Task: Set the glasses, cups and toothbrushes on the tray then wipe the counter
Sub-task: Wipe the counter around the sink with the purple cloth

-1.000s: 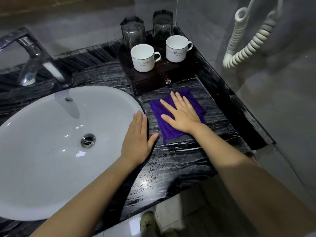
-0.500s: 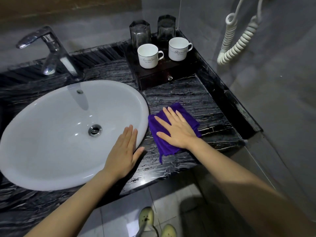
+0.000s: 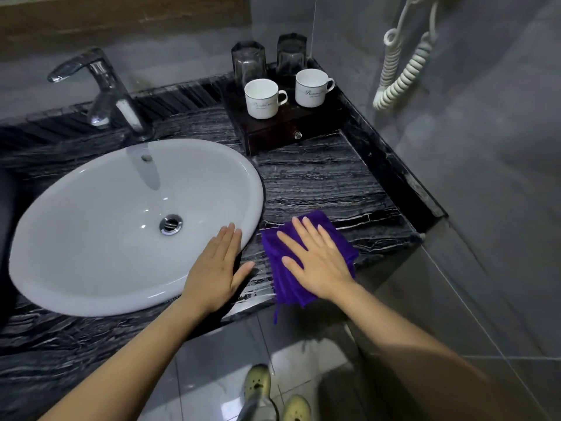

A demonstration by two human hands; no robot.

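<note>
A purple cloth [image 3: 283,287] lies on the black marble counter [image 3: 321,183] at its front edge, one corner hanging over. My right hand [image 3: 315,262] presses flat on the cloth, fingers spread. My left hand [image 3: 218,268] rests flat on the sink's rim beside it, holding nothing. At the back right stands a dark wooden tray [image 3: 273,135] with a small drawer knob. On it are two white cups [image 3: 262,98] [image 3: 312,87] and, behind them, two dark glasses [image 3: 249,60] [image 3: 292,53] turned upside down. No toothbrushes are visible.
A white oval sink [image 3: 91,238] fills the counter's left side, with a chrome tap [image 3: 103,86] behind it. A coiled white cord [image 3: 403,71] hangs on the grey right wall. A raised marble ledge [image 3: 391,165] borders the counter's right. Below are floor tiles and yellow-green shoes [image 3: 258,381].
My right hand has drawn the purple cloth from just before the tray toward the counter's front edge. My left hand has slid back along the sink rim with it.
</note>
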